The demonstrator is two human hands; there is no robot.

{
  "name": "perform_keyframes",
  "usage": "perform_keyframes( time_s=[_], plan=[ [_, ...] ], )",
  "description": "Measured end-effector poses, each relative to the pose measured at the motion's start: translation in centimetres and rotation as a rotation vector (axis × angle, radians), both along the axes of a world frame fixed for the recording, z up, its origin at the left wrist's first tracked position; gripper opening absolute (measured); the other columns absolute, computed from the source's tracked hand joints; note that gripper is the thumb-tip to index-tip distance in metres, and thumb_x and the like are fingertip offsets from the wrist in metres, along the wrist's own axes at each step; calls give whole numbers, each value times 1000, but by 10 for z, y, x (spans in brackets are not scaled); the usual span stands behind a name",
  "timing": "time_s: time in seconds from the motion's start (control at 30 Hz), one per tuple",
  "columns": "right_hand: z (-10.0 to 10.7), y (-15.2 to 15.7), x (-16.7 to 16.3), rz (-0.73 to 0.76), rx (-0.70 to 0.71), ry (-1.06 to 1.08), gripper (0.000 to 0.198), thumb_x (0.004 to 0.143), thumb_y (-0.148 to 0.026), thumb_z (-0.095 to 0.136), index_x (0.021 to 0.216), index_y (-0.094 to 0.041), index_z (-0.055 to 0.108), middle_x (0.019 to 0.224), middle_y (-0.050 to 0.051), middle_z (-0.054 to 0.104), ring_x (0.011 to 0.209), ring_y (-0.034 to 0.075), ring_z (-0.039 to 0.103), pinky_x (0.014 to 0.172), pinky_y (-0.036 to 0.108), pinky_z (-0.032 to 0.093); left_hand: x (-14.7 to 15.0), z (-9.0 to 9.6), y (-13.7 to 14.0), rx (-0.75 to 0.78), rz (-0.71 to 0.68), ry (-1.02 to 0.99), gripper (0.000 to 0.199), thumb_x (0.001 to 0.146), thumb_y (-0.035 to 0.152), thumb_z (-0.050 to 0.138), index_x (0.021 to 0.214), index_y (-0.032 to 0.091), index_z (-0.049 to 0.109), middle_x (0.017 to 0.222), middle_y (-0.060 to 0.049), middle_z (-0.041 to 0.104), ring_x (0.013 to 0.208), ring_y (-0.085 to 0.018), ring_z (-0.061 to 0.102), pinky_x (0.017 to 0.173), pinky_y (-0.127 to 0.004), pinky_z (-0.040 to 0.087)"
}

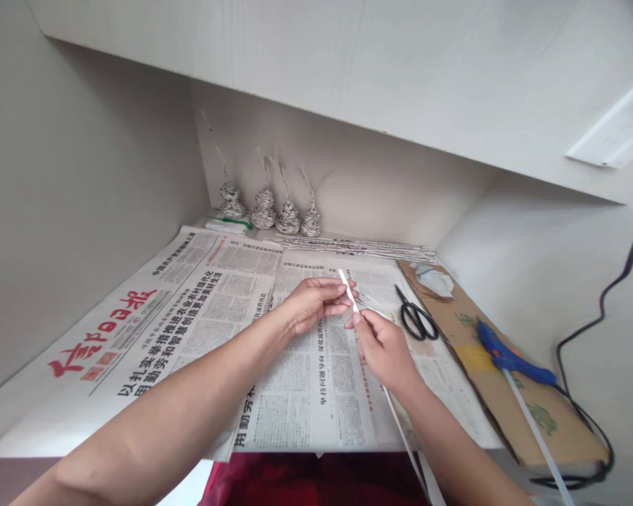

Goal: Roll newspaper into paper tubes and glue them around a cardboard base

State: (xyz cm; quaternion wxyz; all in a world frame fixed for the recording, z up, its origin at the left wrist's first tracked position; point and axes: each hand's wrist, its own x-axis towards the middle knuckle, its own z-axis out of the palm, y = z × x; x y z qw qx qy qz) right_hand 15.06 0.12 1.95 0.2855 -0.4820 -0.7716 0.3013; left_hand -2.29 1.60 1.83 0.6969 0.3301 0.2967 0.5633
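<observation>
A narrow white paper strip (pixel 349 289), apparently a rolled paper stick, runs up between my two hands above the newspaper (pixel 295 414). My left hand (pixel 319 303) pinches it near its upper end, thumb and fingers closed around it. Just below, my right hand (pixel 378 344) grips the strip between thumb and index finger. A long pale length (pixel 401 425) hangs from under my right hand past the table's front edge. Thin pale strands show to the right of the fingers; what they belong to I cannot tell. Black-handled scissors (pixel 418 320) lie to the right of my hands.
Several woven paper gourds (pixel 288 216) stand along the back wall, beside a bundle of thin paper sticks (pixel 359 249). At right, a blue glue gun (pixel 514 357) with a black cord (pixel 604 302) rests on a cardboard sheet (pixel 506 414). A slanted panel (pixel 348 63) overhangs the table.
</observation>
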Motion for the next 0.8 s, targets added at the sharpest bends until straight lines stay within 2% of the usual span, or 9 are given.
perform_keyframes(
  time_s=[0.2, 0.3, 0.47, 0.63, 0.8],
  plan=[
    [-1, 0, 0, 37, -219, 164, 33, 88, -52, 41, 84, -23, 58, 44, -5, 43, 38, 14, 43, 42, 26, 36, 0, 2, -1, -14, 12, 23, 21, 78, 13, 64, 98, 8, 68, 93, -14, 69, 68, -10, 65, 61, -17, 55],
    [-1, 0, 0, 32, -216, 157, 33, 88, -52, 40, 82, -24, 57, 44, -5, 42, 38, 14, 42, 42, 26, 34, 1, 3, -1, -17, 23, 35, 21, 77, 14, 65, 97, 8, 68, 92, -13, 69, 67, -11, 66, 60, -17, 55],
    [2, -2, 0, -3, 38, -25, 30, 90, -44, 40, 78, -24, 58, 46, -4, 43, 43, 13, 44, 47, 26, 32, 2, 4, -2, -20, 44, 68, 21, 76, 15, 67, 95, 7, 68, 92, -14, 69, 66, -11, 65, 59, -17, 55],
    [5, -6, -1, -11, 306, -255, 27, 92, -37, 37, 77, -23, 55, 51, -3, 50, 45, 14, 47, 50, 27, 30, 3, 5, -2, -16, 53, 88, 19, 75, 17, 68, 91, 8, 68, 89, -13, 69, 64, -11, 65, 58, -18, 55],
    [3, -5, -2, -33, 467, -448, 26, 92, -35, 35, 78, -23, 53, 49, -1, 51, 43, 16, 48, 49, 29, 25, 4, 6, -3, -22, 78, 93, 16, 73, 18, 69, 86, 8, 68, 84, -11, 68, 60, -9, 62, 54, -17, 53]
  ],
)
